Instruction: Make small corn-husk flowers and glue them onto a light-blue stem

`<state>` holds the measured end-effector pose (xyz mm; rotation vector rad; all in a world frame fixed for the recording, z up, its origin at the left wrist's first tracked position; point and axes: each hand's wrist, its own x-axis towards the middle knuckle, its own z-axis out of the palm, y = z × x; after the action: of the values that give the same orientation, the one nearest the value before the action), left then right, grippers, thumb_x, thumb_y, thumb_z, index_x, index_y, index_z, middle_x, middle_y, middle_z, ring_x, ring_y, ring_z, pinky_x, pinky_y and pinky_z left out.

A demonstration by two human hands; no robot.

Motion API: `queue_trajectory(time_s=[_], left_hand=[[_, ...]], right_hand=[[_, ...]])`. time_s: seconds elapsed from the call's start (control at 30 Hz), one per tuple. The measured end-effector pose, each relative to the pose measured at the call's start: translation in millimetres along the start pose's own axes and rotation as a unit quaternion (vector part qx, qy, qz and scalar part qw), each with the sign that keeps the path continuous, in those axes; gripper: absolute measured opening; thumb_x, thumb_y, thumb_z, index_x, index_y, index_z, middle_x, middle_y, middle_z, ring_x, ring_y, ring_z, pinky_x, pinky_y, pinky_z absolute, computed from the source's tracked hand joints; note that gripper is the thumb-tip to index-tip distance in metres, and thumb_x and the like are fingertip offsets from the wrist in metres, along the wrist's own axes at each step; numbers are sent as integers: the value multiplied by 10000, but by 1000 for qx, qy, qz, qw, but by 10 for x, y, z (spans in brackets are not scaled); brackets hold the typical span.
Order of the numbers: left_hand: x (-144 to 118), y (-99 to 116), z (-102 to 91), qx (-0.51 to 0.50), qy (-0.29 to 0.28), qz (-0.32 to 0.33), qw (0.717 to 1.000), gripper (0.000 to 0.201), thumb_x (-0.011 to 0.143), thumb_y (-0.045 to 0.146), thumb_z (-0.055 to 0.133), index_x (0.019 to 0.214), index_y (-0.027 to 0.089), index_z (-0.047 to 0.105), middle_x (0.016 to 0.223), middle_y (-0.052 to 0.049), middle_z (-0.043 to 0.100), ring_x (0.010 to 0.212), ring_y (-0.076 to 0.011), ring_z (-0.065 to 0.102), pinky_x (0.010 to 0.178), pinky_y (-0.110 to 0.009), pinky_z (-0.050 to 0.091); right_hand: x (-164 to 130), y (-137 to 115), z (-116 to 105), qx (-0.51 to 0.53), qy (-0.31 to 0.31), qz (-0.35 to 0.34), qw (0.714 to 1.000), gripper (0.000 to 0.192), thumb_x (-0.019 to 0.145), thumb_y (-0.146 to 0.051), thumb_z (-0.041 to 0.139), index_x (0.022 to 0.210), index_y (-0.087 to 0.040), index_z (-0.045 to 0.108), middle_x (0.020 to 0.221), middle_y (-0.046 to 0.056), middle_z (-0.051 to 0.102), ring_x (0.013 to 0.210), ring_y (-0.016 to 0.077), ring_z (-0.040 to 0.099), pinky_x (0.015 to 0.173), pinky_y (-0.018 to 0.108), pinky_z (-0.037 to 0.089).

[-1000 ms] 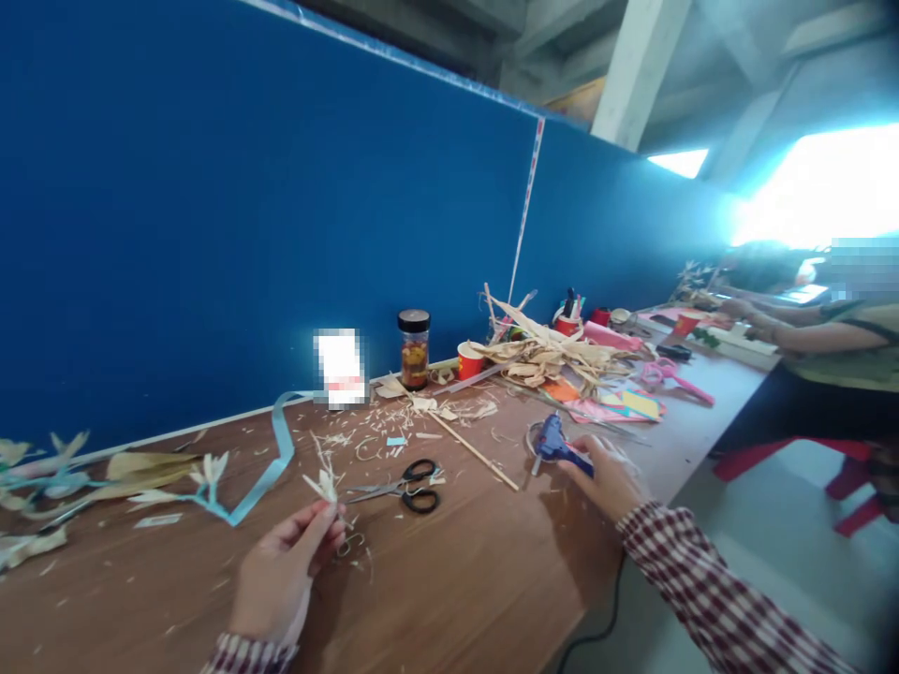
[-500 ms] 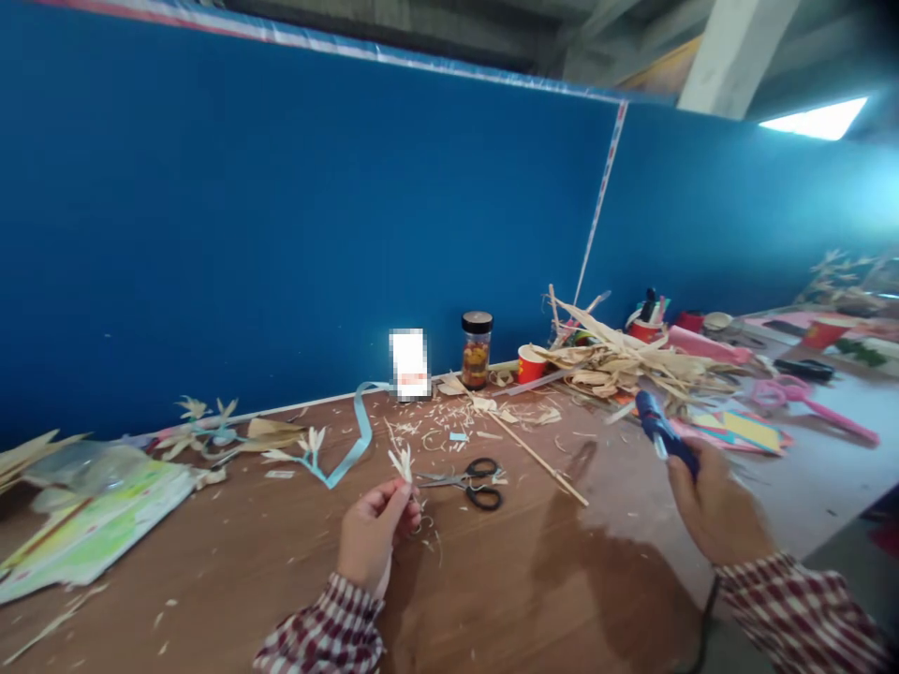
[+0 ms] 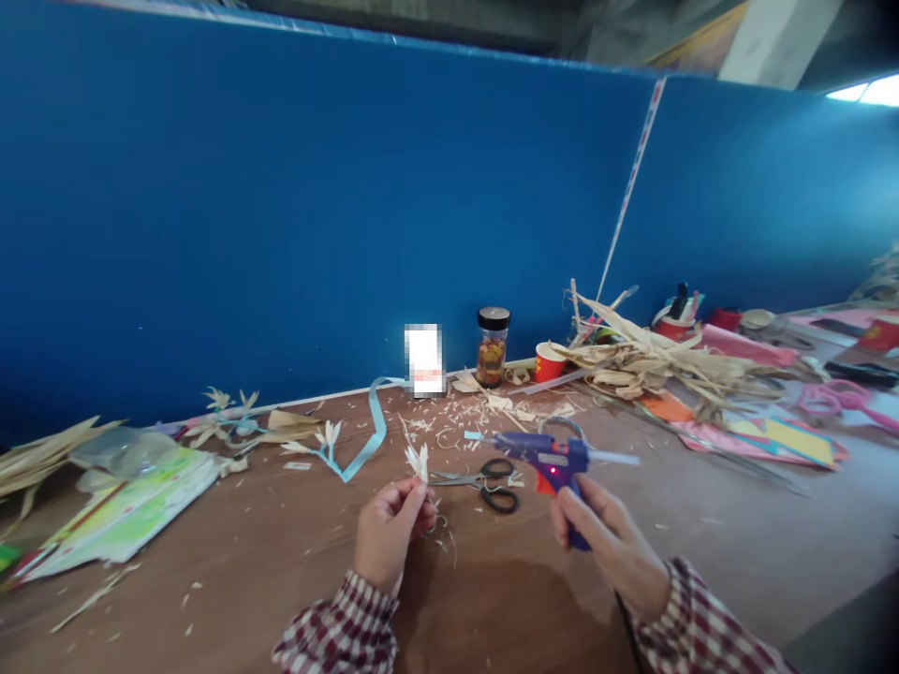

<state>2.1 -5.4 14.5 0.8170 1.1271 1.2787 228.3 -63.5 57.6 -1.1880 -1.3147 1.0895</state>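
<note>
My left hand pinches a small pale husk flower upright between thumb and fingers, above the brown table. My right hand grips a blue glue gun by its handle, held level with the nozzle pointing left toward the flower and a glue stick jutting out at the right. A red light glows on the gun's body. Nozzle and flower are apart by a short gap. Black-handled scissors lie on the table just behind, between both hands.
A blue partition wall backs the table. Along it stand a dark-lidded jar, a red cup and a heap of dried husks. A light blue ribbon, husk scraps and green printed sheets lie to the left; pink papers to the right.
My right hand lifted the glue gun off the table at the right and brought it leftward, level, toward the flower. The view swung left; the left hand kept holding the flower.
</note>
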Motion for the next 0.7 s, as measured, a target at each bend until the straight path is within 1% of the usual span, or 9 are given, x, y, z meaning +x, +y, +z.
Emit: queue_trajectory(time_s=[0.13, 0.27, 0.53, 0.7], left_hand=[[3, -16, -4, 9, -2, 8, 1000, 262, 624, 332, 665, 742, 102, 626, 644, -24, 619, 525, -89, 554, 515, -215, 498], [7, -24, -6, 16, -1, 9, 1000, 259, 616, 336, 667, 745, 113, 634, 660, -23, 625, 535, -95, 556, 529, -226, 500], [2, -33, -8, 43, -27, 26, 998, 243, 631, 347, 647, 739, 129, 644, 666, -21, 635, 535, -110, 563, 545, -244, 496], [-10, -28, -5, 75, -35, 40, 996, 226, 658, 358, 621, 717, 141, 646, 606, -8, 629, 517, -109, 557, 555, -235, 487]], right_hand=[[-3, 86, 242, 17, -51, 18, 998, 271, 845, -409, 388, 739, -170, 461, 513, -47, 425, 432, 73, 390, 425, 195, 322], [14, 164, 367, 14, -63, 21, 998, 280, 853, -403, 379, 768, -153, 473, 508, -52, 418, 423, 65, 391, 422, 189, 311], [46, 232, 401, -17, -68, 4, 998, 275, 860, -380, 375, 722, -158, 462, 496, -54, 419, 427, 66, 397, 432, 190, 323], [51, 220, 404, -30, -71, -1, 997, 260, 863, -369, 373, 747, -157, 471, 496, -56, 422, 426, 68, 394, 432, 190, 320]])
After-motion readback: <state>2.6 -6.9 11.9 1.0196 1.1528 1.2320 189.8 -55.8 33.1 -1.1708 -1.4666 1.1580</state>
